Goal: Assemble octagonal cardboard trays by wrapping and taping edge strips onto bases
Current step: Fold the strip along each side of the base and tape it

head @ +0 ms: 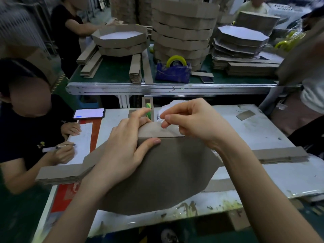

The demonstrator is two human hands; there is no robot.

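An octagonal cardboard base lies brown side up on the white worktable. A cardboard edge strip stands folded up along its far edge, its long ends running out to both sides. My left hand grips that far edge, thumb on the base, fingers over the strip. My right hand pinches a piece of clear tape just above the strip. A small tape roll in a cardboard holder stands right behind my hands.
A person at the left writes with a pen; a phone lies near them. Behind, a green conveyor table carries a blue tape dispenser, strip bundles, and stacks of finished trays. Another person stands at the right edge.
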